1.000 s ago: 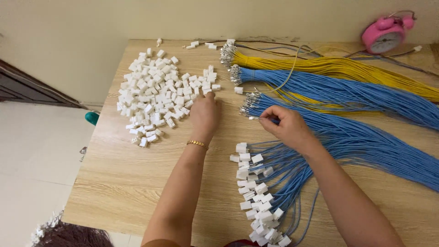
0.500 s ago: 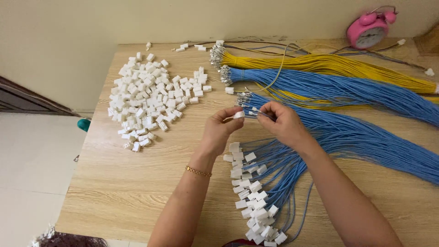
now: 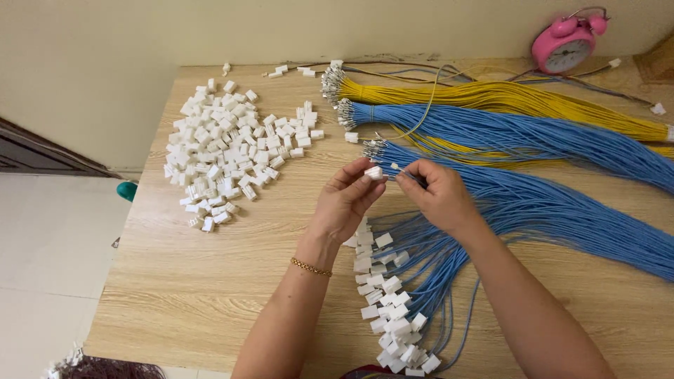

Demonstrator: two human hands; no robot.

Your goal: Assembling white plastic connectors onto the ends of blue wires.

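Note:
My left hand (image 3: 345, 203) pinches a small white plastic connector (image 3: 374, 172) between thumb and fingertips. My right hand (image 3: 437, 195) grips a blue wire (image 3: 406, 173) by its end, with the metal tip pointing at the connector, a short gap apart. Both hands hover over the wooden table (image 3: 210, 281). Under them lies a bundle of blue wires (image 3: 533, 210) with bare metal terminals. Below my hands lies a fan of blue wires fitted with white connectors (image 3: 390, 295).
A heap of loose white connectors (image 3: 225, 151) covers the table's left part. A yellow wire bundle (image 3: 505, 98) and another blue bundle (image 3: 505, 133) lie at the back. A pink alarm clock (image 3: 565, 45) stands at the far right corner. The table's left edge drops to a tiled floor.
My left hand left the connector heap with one white connector and rose to meet my right hand. My right hand lifted one blue wire end from the bundle.

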